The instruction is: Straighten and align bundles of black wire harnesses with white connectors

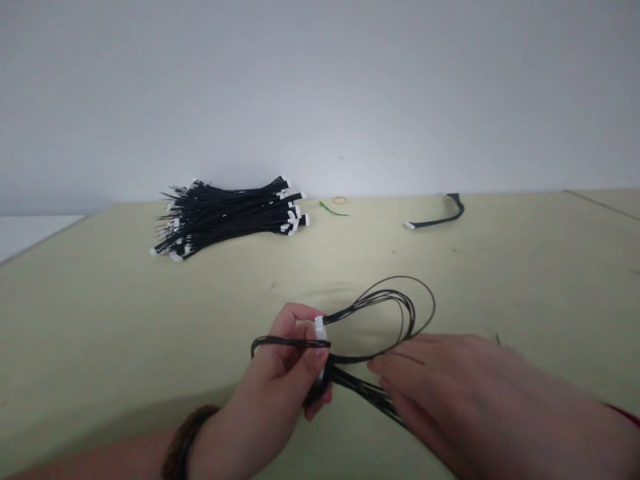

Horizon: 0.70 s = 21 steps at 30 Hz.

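- Left hand [273, 360] clamped on a bundle of black wires [380, 300], fingers [305, 357] closed around its white plug [320, 330], the plug half hidden
- Right hand [450, 393] at 3 o'clock from the left, fingertips [376, 364] against the lower strands; whether it grips them cannot be told
- Wires loop toward 12 o'clock; their lower ends vanish beneath the right hand
- Big pile of white-plugged wires [225, 217] at 10 o'clock on a pale green table cover [100, 320], strands too dense to count
- Lone black cable [435, 217] at 1 o'clock
- Rubber band [339, 200] and green strip [333, 209] at 12 o'clock, too small to make out
- Dark bracelet [185, 443] on left wrist
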### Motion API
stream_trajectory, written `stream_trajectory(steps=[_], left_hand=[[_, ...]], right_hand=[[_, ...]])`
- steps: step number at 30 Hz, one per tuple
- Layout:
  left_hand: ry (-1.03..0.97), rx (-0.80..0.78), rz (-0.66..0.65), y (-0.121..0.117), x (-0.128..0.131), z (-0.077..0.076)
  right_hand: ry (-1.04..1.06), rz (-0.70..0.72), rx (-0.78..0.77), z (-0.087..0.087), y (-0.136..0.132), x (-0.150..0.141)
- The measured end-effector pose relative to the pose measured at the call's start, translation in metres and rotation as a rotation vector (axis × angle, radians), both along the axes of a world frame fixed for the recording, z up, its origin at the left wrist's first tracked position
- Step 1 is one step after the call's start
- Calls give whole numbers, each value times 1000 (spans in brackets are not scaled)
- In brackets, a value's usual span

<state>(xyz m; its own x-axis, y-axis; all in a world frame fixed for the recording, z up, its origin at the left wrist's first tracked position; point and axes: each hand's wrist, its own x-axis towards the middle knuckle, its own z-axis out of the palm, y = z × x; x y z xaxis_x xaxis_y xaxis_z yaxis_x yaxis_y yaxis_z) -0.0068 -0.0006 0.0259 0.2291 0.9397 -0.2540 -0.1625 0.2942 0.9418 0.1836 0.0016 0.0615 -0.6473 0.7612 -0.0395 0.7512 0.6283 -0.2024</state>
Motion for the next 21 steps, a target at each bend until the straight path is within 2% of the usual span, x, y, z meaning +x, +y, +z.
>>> stream_trajectory(steps=[4, 8, 11, 15, 19, 21], left_hand=[[1, 45, -24, 0, 0, 0], [-5, 65, -34, 1, 0, 0], [12, 79, -34, 0, 0, -2], [31, 71, 1, 0, 0, -3], [43, 19, 12, 1, 2, 0], [48, 8, 2, 2, 2, 0]], right_hand=[[15, -31, -153, 9, 6, -16], [192, -12, -141, 1, 4, -17], [246, 18, 5, -7, 2, -15], [166, 144, 263, -11, -4, -10], [80, 224, 417, -7, -11, -7], [106, 225, 422, -3, -12, -8]])
